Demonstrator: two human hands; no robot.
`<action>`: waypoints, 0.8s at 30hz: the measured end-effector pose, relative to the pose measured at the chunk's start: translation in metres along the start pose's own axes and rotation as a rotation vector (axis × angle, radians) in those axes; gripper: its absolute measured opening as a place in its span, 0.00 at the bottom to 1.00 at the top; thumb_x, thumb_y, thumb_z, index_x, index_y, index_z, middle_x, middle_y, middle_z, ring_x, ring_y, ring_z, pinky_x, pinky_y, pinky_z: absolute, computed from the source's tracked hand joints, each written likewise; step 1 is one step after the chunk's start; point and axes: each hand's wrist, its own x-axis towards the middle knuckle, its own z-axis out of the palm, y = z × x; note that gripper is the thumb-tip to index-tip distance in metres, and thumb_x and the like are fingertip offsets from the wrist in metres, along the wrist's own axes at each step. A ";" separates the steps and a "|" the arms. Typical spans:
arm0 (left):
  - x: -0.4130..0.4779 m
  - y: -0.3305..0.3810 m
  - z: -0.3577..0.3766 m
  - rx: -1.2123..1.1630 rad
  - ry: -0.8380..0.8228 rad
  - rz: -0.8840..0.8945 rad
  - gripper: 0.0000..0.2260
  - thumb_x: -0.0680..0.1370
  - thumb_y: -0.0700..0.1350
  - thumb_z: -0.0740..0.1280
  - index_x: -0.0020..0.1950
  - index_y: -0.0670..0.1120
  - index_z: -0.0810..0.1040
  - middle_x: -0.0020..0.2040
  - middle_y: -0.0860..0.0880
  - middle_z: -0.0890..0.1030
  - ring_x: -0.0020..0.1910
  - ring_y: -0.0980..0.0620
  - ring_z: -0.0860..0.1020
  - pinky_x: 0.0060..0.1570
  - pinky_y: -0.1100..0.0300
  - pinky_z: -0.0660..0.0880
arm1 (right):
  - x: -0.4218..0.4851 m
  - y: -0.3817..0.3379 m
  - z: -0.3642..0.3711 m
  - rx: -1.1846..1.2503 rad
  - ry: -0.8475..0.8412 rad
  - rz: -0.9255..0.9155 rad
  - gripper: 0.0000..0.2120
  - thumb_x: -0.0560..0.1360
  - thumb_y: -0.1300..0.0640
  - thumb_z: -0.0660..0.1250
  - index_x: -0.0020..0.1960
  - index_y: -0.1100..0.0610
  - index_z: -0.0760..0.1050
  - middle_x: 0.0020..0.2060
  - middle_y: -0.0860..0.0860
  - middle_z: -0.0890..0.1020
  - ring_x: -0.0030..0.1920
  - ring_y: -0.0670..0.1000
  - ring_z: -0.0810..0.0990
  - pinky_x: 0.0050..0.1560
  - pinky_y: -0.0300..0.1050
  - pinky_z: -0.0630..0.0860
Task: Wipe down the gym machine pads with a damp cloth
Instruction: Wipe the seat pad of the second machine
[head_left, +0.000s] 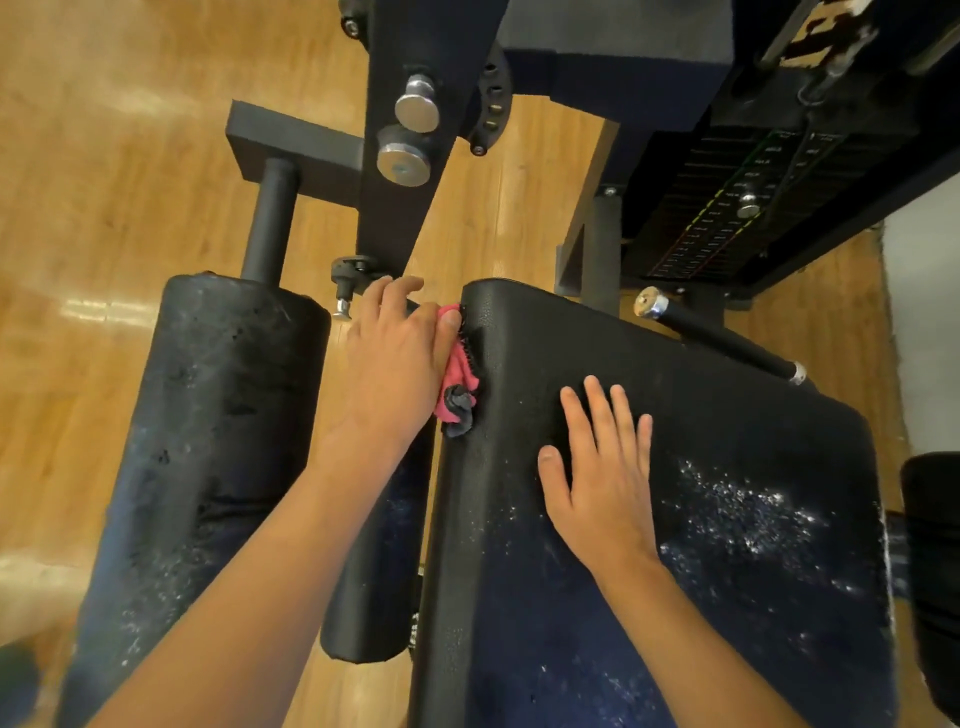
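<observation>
Two hands are on the machine, seen from above by the head camera. The left hand holds the pink cloth bunched under its palm and thumb. It pushes the cloth on the left side wall of the big black seat pad, near the far corner. The right hand lies flat on top of the seat pad with its fingers spread, holding nothing. I think it is there to keep the person steady.

The step now looks like wiping the side of the seat pad. To do it well, I would slide the cloth in long strokes along that side, from the far corner to the near end. I would push hard so the seam gets clean too. The top needs work after that, because lots of white specks sit on the seat pad, right of the flat hand. That hand should lift off so no spot is missed. The fat roller pad, left of the seat pad, looks dusty as well.

Some things are hard to see. Most of the cloth hides under the left hand, so I cannot tell how big or how wet it is. The near end of the seat pad is cut off. Another dark pad, right of the seat pad, is only partly in view.
</observation>
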 end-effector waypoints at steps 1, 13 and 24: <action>0.002 -0.002 0.003 -0.038 0.023 0.002 0.20 0.87 0.52 0.56 0.61 0.41 0.83 0.72 0.43 0.72 0.75 0.43 0.63 0.72 0.46 0.64 | 0.003 -0.003 -0.003 -0.001 0.025 -0.009 0.29 0.82 0.45 0.51 0.81 0.53 0.60 0.82 0.51 0.57 0.83 0.53 0.47 0.81 0.62 0.44; -0.004 0.036 0.057 -0.708 0.246 -0.208 0.12 0.81 0.52 0.69 0.62 0.49 0.81 0.59 0.53 0.77 0.60 0.54 0.74 0.59 0.57 0.73 | 0.029 -0.031 0.016 0.001 0.027 -0.018 0.30 0.83 0.44 0.49 0.83 0.50 0.53 0.84 0.47 0.49 0.83 0.48 0.39 0.82 0.58 0.41; -0.024 0.031 0.062 -0.840 0.090 -0.187 0.22 0.84 0.42 0.61 0.79 0.48 0.68 0.80 0.51 0.65 0.80 0.53 0.60 0.79 0.48 0.60 | 0.027 -0.030 0.017 -0.004 0.064 -0.031 0.29 0.82 0.47 0.49 0.83 0.50 0.55 0.83 0.48 0.52 0.83 0.49 0.42 0.82 0.57 0.43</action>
